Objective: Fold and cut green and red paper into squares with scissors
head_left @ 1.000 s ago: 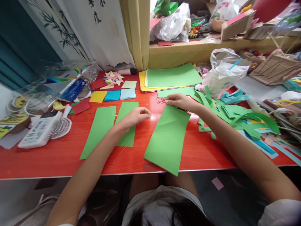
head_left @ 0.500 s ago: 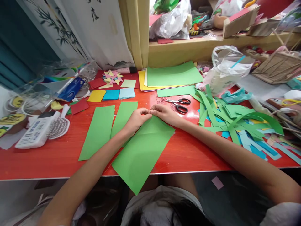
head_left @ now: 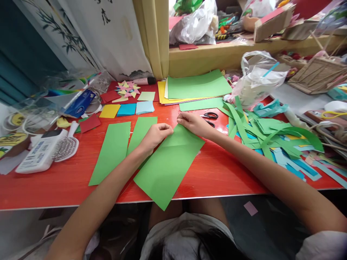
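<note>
A creased green paper sheet [head_left: 168, 166] lies slanted on the red table [head_left: 217, 173], its near corner hanging over the front edge. My left hand [head_left: 155, 134] pinches the sheet's far left corner. My right hand [head_left: 193, 122] grips the far edge just to the right. Two narrower green paper strips [head_left: 112, 151] lie flat left of my left arm, one partly under it. Black-handled scissors [head_left: 210, 116] rest just behind my right hand.
A stack of green and yellow sheets [head_left: 196, 86] sits at the back. Green and blue paper offcuts [head_left: 273, 137] pile up on the right beside a plastic bag [head_left: 257, 81]. Small coloured squares [head_left: 127, 108], a hairbrush [head_left: 66, 146] and a white device [head_left: 40, 153] lie left.
My right hand dragged the green sheet leftward and turned it slantwise. My left hand came onto its far corner, and the scissors were uncovered.
</note>
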Motion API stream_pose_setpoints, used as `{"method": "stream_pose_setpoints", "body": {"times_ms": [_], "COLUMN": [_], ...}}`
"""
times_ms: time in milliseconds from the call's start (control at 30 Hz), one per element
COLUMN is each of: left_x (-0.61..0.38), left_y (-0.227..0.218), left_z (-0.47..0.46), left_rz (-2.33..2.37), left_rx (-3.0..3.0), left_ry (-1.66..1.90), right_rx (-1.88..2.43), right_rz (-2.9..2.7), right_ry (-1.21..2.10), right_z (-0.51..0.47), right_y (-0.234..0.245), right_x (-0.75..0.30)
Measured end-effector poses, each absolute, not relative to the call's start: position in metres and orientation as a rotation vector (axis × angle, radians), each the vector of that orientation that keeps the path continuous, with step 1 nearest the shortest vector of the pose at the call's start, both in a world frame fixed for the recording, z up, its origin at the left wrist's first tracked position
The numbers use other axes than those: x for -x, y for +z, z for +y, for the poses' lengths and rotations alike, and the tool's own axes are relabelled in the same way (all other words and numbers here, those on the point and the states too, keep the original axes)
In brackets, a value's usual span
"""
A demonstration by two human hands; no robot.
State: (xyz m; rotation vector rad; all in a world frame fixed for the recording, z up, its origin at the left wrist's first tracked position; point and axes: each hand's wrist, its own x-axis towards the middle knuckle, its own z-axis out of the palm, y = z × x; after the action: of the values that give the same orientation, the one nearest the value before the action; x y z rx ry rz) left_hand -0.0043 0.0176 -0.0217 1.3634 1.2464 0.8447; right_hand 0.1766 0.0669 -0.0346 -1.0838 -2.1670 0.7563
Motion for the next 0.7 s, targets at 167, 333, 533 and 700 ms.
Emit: {"method": "stream_pose_setpoints", "body": {"times_ms": [167, 333, 533, 700], "left_x": [0.004, 0.005, 0.007, 0.01], "left_y": [-0.014, -0.009, -0.006, -0.004], "left_z": [0.014, 0.012, 0.012, 0.012], "left_rz": [1.254, 1.274, 1.267, 1.234], "left_rx": [-1.307, -1.365, -1.365, -1.455], "left_ry": [0.799, 0.789, 0.738, 0.697], "right_rx": [1.149, 1.213, 1.258, 1.312], "right_rz": [-2.106, -2.07, -2.051, -2.041], "right_ry": [0.7, 0.636, 0.583, 0.517], "right_z": [0.079, 0.086, 0.097, 0.1], "right_y": [-0.034, -0.027, -0.025, -0.02], "right_x": [-0.19, -0.204, -0.222, -0.234]}}
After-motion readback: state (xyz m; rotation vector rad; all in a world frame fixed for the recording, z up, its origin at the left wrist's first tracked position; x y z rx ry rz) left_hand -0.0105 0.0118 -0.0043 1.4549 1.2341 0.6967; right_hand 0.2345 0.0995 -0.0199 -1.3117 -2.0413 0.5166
